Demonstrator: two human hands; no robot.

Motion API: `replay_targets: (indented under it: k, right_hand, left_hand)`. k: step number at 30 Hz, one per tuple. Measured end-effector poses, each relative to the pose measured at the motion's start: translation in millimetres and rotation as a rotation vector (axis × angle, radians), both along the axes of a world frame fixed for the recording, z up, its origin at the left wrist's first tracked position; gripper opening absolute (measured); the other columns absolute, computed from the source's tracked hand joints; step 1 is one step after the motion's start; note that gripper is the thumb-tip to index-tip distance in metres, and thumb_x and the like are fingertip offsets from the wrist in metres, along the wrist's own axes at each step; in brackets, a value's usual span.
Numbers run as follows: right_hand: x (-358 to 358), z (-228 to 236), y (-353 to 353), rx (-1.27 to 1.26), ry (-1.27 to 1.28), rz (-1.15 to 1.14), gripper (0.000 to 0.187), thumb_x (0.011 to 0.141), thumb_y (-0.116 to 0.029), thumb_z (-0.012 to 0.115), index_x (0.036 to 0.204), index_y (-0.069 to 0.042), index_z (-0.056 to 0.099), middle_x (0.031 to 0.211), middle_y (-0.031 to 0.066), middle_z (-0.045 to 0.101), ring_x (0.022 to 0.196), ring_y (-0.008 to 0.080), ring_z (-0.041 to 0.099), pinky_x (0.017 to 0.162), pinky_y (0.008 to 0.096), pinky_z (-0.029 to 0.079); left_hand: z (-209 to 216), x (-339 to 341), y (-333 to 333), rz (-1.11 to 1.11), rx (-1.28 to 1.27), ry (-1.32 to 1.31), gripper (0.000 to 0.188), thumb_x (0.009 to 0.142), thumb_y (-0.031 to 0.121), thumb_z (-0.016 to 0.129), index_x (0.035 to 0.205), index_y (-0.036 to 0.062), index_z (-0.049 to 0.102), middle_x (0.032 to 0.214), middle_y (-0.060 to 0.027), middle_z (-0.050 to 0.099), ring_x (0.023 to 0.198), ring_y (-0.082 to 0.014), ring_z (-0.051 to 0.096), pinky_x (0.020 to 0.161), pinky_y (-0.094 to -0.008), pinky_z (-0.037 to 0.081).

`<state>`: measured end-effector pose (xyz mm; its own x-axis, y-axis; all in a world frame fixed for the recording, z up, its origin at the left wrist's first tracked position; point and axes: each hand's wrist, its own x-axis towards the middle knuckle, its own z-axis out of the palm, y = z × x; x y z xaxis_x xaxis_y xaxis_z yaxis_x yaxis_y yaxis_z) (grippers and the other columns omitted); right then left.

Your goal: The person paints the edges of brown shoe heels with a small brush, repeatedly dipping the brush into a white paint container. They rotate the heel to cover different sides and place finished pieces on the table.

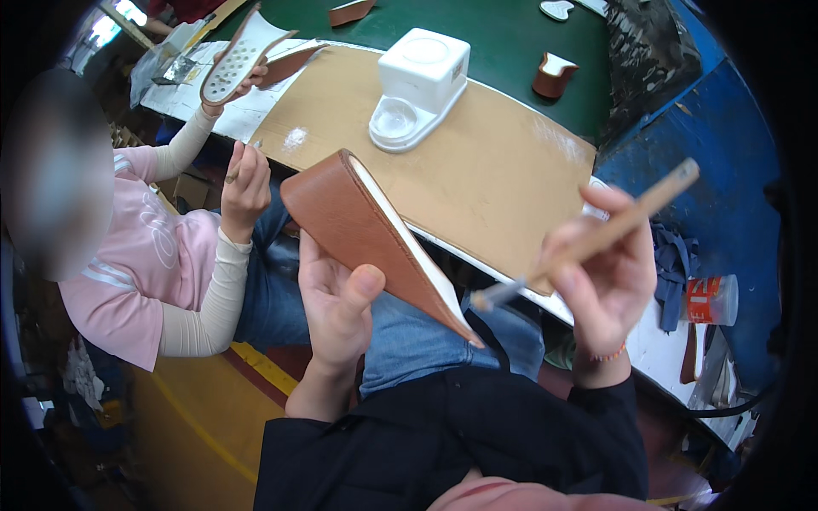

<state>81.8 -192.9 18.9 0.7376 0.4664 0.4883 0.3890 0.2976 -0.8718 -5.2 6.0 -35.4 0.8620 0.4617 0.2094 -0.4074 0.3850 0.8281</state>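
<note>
My left hand (332, 307) grips a brown leather-covered wedge shoe sole (349, 217), thumb on its side and fingers mostly hidden beneath. The sole is tilted, thick end up and to the left, thin tip toward my lap; a pale strip shows along its edge. In my right hand (609, 294) is a wooden-handled brush (609, 232), pinched by thumb and fingers. Its bristle end points down-left, beside the sole's thin end and apparently apart from it. Beyond both hands, a white plastic dispenser (423, 72) with a round front cup stands on the cardboard-covered table (503, 162).
At left, a co-worker in pink holds a similar sole (243, 60) and a thin stick-like tool. More brown wedge pieces (555, 77) lie on the green surface (503, 34). A clear tub with a red label (712, 300) and a dark blue cloth (673, 268) are at right.
</note>
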Motion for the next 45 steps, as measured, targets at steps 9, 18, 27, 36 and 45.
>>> replay_targets:
  k: [9,18,27,36,45]
  right_hand:
    - [121.7,-66.0,119.4,-0.051,-0.102,-0.287,0.027,0.079,0.000,0.062,0.104,0.001,0.050,0.076,0.0070,0.063,0.066,0.0076,0.058,0.058,0.0195,0.044]
    - [143.4,-98.7,158.6,-0.325,-0.331,-0.359,0.026,0.076,-0.002,0.064,0.100,0.000,0.053,0.069,0.0107,0.064,0.053,0.0130,0.058,0.050,0.0251,0.045]
    - [144.3,-101.5,159.4,-0.265,-0.244,-0.347,0.028,0.080,-0.004,0.063,0.105,0.000,0.052,0.074,0.0059,0.065,0.059,0.0063,0.056,0.052,0.0198,0.042]
    - [99.0,-62.9,119.3,0.114,0.450,-0.016,0.039,0.082,-0.006,0.060,0.116,0.003,0.043,0.081,0.0096,0.061,0.064,0.0082,0.051,0.055,0.0220,0.040]
    - [0.4,-1.2,42.8,0.133,0.148,-0.075,0.051,0.082,-0.004,0.058,0.126,0.005,0.034,0.084,0.0157,0.060,0.074,0.0148,0.058,0.062,0.0216,0.045]
  left_hand:
    - [-33.3,-18.0,21.4,-0.502,-0.822,0.267,0.041,0.087,0.023,0.049,0.120,0.0000,0.043,0.110,-0.0115,0.057,0.101,-0.0199,0.057,0.089,-0.0355,0.046]
    - [-44.9,-27.7,40.1,-0.378,-0.573,0.300,0.056,0.082,0.017,0.054,0.130,-0.0009,0.033,0.125,-0.0150,0.048,0.110,-0.0219,0.052,0.094,-0.0379,0.043]
    - [-41.5,-28.7,40.2,-0.313,-0.596,0.227,0.054,0.081,0.011,0.058,0.127,0.0046,0.030,0.114,-0.0100,0.049,0.105,-0.0196,0.052,0.090,-0.0375,0.044]
    - [-15.5,-21.7,38.6,-0.113,-0.352,0.044,0.058,0.082,0.009,0.059,0.129,0.0022,0.025,0.117,-0.0132,0.046,0.108,-0.0207,0.050,0.092,-0.0363,0.043]
    - [8.1,0.6,12.3,-0.053,-0.130,-0.008,0.080,0.075,0.014,0.070,0.134,-0.0014,0.019,0.125,-0.0117,0.040,0.115,-0.0188,0.044,0.099,-0.0322,0.033]
